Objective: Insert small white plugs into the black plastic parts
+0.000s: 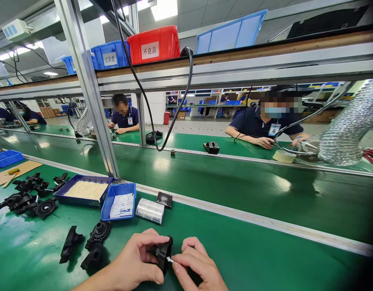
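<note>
The left grip (138,258) is closed around a black housing (164,252) and the right grip (200,266) pinches a white pin (170,260) at its face, both over the desk (265,266), near side of its pale far edge (250,219). Working well likely means bracing the housing and aligning the pin squarely, with gentle pressure.

1. Two hands: one left hand (140,258), one right hand (198,266).
2. One held black part (162,254), one white pin (170,260).
3. Three loose black parts (70,245) nearby; the heaped black parts (44,207) overlap too much to count.
4. Three trays: one purple tray (77,201), two blue trays (104,210).
5. One printed roll (150,211).
6. One red bin (166,43).
</note>
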The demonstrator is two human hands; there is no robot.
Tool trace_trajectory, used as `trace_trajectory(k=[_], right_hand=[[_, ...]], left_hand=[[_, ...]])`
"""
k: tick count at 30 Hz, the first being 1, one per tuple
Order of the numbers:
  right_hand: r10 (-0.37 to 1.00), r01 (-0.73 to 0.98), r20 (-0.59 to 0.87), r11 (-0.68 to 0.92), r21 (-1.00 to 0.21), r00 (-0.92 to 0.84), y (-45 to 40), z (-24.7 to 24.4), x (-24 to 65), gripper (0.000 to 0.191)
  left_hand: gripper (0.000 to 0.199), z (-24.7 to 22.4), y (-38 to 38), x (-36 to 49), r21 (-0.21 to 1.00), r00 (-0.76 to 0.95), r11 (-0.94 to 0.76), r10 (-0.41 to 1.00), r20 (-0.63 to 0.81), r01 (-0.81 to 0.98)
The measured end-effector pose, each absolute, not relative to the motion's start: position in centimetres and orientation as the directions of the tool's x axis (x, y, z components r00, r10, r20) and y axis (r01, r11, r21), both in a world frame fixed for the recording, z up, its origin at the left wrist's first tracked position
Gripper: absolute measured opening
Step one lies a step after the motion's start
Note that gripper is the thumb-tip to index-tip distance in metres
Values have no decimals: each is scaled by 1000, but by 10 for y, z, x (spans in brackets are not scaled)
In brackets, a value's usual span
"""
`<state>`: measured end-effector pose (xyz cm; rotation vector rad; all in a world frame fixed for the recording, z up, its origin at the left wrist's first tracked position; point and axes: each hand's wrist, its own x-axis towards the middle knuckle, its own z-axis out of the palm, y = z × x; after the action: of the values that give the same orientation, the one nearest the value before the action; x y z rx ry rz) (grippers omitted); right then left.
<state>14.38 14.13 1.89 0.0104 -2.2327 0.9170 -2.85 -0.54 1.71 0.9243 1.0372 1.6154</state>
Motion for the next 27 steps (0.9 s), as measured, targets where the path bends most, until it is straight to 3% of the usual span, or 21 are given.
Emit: trace_trajectory(k=[7, 13, 15, 20, 24, 27], right_hand=[[63, -320, 719, 866, -384, -692, 142, 22, 146, 22], [13, -345, 738, 878, -330, -675, 140, 25, 147, 24], [32, -355, 732, 860, -367, -680, 138, 24, 148, 24], [191, -308, 619, 733, -606, -762, 134, 19, 151, 20], [313, -239, 491, 590, -771, -813, 134, 21, 148, 21], [363, -250, 478, 523, -815, -800, 135, 24, 145, 22]], left_hand=[[75, -4, -9, -25, 949, -288, -138, 956, 53, -283], [86, -19, -15, -24, 918, -304, -139, 953, 21, -372], [85, -19, -15, -25, 926, -267, -166, 961, 74, -340], [87, -15, -13, -27, 937, -227, -222, 960, 162, -271], [77, -1, -12, -26, 926, -234, -161, 969, 82, -342], [67, 15, -11, -25, 889, -226, -106, 974, 3, -445]])
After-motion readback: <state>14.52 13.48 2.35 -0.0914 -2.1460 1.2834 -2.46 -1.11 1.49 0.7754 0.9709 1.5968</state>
